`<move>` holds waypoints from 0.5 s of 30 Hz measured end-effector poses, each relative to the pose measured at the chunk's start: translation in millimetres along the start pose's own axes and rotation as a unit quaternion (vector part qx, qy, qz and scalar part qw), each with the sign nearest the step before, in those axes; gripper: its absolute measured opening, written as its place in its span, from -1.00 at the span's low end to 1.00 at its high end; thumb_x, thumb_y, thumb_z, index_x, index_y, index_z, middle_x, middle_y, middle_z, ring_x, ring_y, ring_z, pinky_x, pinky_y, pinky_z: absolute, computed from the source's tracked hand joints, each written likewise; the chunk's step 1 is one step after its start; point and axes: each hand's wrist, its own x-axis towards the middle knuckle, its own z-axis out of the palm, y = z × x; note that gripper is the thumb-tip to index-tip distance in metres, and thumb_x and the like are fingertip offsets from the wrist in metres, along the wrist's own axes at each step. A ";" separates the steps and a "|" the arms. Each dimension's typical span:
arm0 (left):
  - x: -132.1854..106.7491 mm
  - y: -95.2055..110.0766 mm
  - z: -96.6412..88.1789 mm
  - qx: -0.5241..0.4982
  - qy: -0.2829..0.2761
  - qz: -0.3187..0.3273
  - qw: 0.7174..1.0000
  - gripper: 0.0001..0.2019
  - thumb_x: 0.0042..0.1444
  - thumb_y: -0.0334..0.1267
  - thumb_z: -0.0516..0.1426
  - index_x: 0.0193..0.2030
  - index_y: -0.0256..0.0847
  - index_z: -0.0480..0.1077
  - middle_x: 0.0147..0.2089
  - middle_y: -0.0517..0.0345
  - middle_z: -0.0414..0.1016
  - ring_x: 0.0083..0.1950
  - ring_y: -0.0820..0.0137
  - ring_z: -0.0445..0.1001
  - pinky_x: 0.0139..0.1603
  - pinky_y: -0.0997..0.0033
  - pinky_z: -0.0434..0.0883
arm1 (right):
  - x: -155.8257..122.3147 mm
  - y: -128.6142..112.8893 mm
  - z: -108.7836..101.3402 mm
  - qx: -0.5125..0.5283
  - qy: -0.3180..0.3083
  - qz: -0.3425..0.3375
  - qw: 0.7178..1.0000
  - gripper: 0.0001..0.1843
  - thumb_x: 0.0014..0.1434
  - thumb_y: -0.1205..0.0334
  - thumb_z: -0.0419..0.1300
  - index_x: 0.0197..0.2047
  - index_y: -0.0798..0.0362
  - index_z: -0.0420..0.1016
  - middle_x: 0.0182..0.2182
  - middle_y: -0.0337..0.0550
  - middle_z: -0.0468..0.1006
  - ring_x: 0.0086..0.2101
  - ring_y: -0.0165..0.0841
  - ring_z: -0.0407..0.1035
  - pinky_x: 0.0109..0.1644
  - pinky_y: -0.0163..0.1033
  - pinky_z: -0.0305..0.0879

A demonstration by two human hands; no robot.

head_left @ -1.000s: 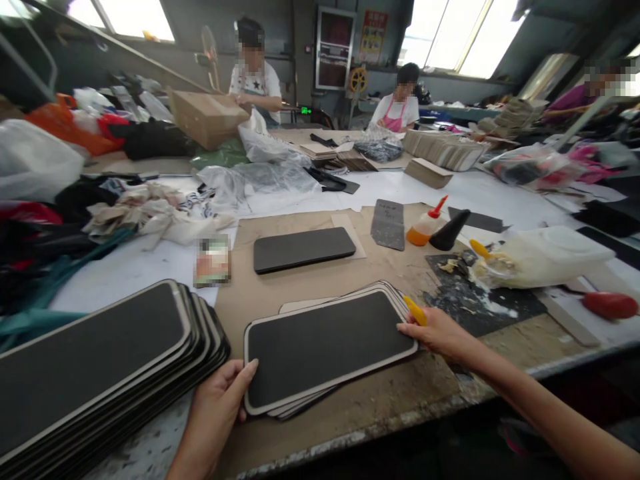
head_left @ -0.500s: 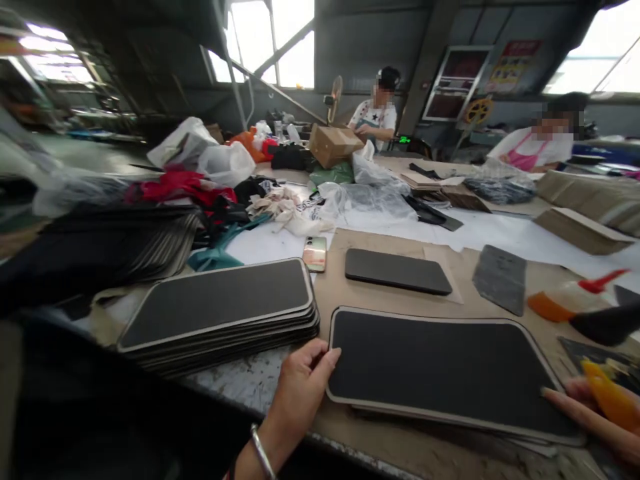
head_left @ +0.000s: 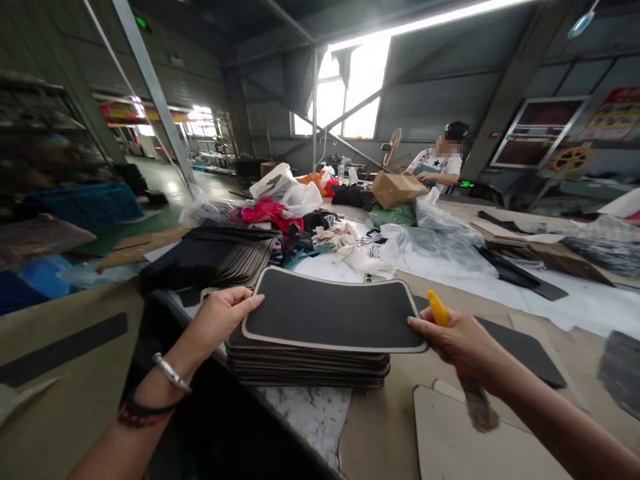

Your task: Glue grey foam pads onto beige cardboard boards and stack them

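A black rounded panel with a pale border (head_left: pixel 330 313) is held up between my hands, slightly bowed. My left hand (head_left: pixel 225 317) pinches its left edge between thumb and fingers. At the right edge, my right hand (head_left: pixel 453 333) grips the panel and also keeps a brush (head_left: pixel 477 403) in its fingers. The brush's yellow handle sticks up and its bristles point down. Just below the panel stands a stack of similar panels (head_left: pixel 305 367) on the table's left side; whether the held panel touches it I cannot tell.
Pale boards (head_left: pixel 465 427) lie on brown paper at the front right, with a black pad (head_left: pixel 525 350) behind. Black sheets (head_left: pixel 215 257) are piled left, beyond the table edge's dark gap. Cloth, plastic bags and a carton (head_left: pixel 397 190) cover the back, where a person (head_left: pixel 440 163) works.
Both hands have lifted the panel from the right and carried it left, over the stack. Pale boards now show where it lay. The view has swung left.
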 end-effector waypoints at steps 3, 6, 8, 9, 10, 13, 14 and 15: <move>14.9 -15.8 -16.9 -0.002 -0.024 -0.001 1.000 -0.56 -0.40 0.13 0.30 -0.59 -0.26 0.42 -0.60 0.21 0.38 -0.55 0.50 0.27 -0.55 0.54 0.22 | 14.2 -5.4 23.9 0.011 -0.018 -0.016 1.000 -0.60 -0.19 -0.09 0.20 -0.54 0.01 0.14 -0.76 -0.44 0.09 -0.72 -0.56 -0.05 -0.68 -0.39 -0.12; 22.5 -29.4 -25.1 0.009 -0.020 -0.008 1.000 -0.57 -0.39 0.11 0.31 -0.60 -0.27 0.43 -0.61 0.19 0.39 -0.55 0.50 0.27 -0.55 0.55 0.22 | 20.3 0.5 37.0 0.015 -0.035 -0.001 0.999 -0.64 -0.14 -0.03 0.20 -0.54 0.01 0.13 -0.78 -0.44 0.09 -0.73 -0.57 -0.04 -0.68 -0.41 -0.11; 24.7 -35.0 -26.8 0.016 -0.021 -0.015 1.000 -0.57 -0.37 0.12 0.30 -0.60 -0.27 0.43 -0.61 0.18 0.40 -0.55 0.50 0.28 -0.54 0.55 0.22 | 21.4 3.9 41.8 0.016 -0.041 0.016 0.999 -0.68 -0.11 0.03 0.20 -0.53 0.01 0.14 -0.79 -0.45 0.10 -0.74 -0.57 -0.02 -0.69 -0.42 -0.10; 25.2 -36.7 -27.0 0.021 -0.022 -0.021 0.999 -0.57 -0.37 0.12 0.30 -0.60 -0.27 0.44 -0.60 0.17 0.41 -0.55 0.49 0.29 -0.54 0.54 0.23 | 21.6 5.2 43.4 0.018 -0.043 0.022 0.999 -0.69 -0.09 0.05 0.20 -0.53 0.01 0.15 -0.80 -0.45 0.10 -0.75 -0.56 -0.01 -0.69 -0.42 -0.10; 25.4 -38.1 -27.0 0.027 -0.020 -0.026 0.999 -0.57 -0.39 0.12 0.30 -0.60 -0.27 0.44 -0.60 0.17 0.42 -0.54 0.49 0.29 -0.54 0.54 0.23 | 21.5 6.4 44.5 0.018 -0.046 0.025 0.998 -0.71 -0.08 0.07 0.20 -0.54 0.02 0.15 -0.80 -0.45 0.10 -0.75 -0.56 -0.01 -0.69 -0.42 -0.09; 25.5 -42.7 -28.8 0.065 0.000 -0.037 0.997 -0.55 -0.43 0.12 0.30 -0.57 -0.28 0.45 -0.60 0.22 0.42 -0.54 0.50 0.28 -0.53 0.54 0.21 | 19.8 9.5 45.7 0.002 -0.052 0.010 0.999 -0.73 -0.01 0.12 0.17 -0.56 0.02 0.17 -0.81 -0.44 0.12 -0.76 -0.55 0.02 -0.69 -0.42 -0.07; 26.2 -45.6 -30.9 0.087 0.004 -0.039 0.995 -0.55 -0.42 0.11 0.30 -0.54 -0.29 0.46 -0.60 0.25 0.41 -0.54 0.52 0.27 -0.52 0.56 0.20 | 18.6 9.9 45.5 -0.014 -0.052 -0.001 0.999 -0.74 0.02 0.13 0.16 -0.56 0.03 0.19 -0.80 -0.42 0.14 -0.75 -0.54 0.05 -0.68 -0.41 -0.05; 27.7 -49.5 -33.8 0.111 0.012 -0.040 0.993 -0.55 -0.39 0.11 0.29 -0.51 -0.29 0.46 -0.60 0.29 0.40 -0.54 0.55 0.25 -0.52 0.58 0.17 | 17.2 10.0 44.9 -0.035 -0.048 -0.011 0.998 -0.74 0.04 0.14 0.14 -0.57 0.04 0.21 -0.79 -0.39 0.18 -0.75 -0.54 0.08 -0.67 -0.40 -0.03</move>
